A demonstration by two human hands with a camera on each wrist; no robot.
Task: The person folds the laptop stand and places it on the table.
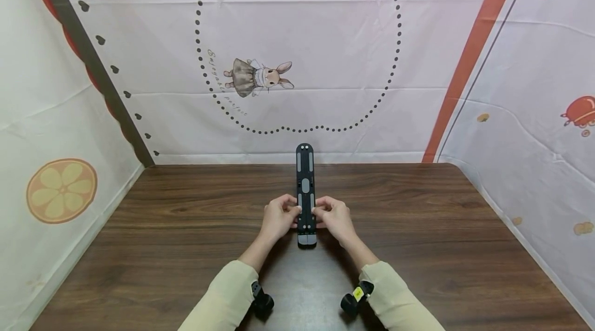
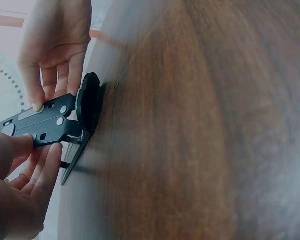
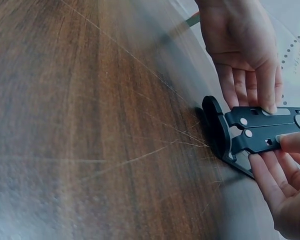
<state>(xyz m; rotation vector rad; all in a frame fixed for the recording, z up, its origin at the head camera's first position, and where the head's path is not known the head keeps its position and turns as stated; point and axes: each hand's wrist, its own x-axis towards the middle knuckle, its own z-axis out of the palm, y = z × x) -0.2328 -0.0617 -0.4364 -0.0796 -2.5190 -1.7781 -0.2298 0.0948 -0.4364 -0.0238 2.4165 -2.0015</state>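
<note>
A folded black laptop stand (image 1: pixel 305 166) with grey pads is held lengthwise in front of me, over the middle of the table. My left hand (image 1: pixel 278 219) pinches its left side near the lower end, thumb on top and fingers beneath. From the other side my right hand (image 1: pixel 337 221) grips it the same way. Both wrist views show the stand's curved front lips (image 2: pixel 88 102) close to the tabletop, with a thin dark bar slanting below the body. Whether the lips touch the wood I cannot tell. Rivets (image 3: pixel 243 121) show near that end.
The brown wooden table (image 1: pixel 186 196) spreads out around the hands. White printed cloth (image 1: pixel 325 47) hangs behind it and along both sides. Each sleeve carries a small black wrist camera (image 1: pixel 263 304).
</note>
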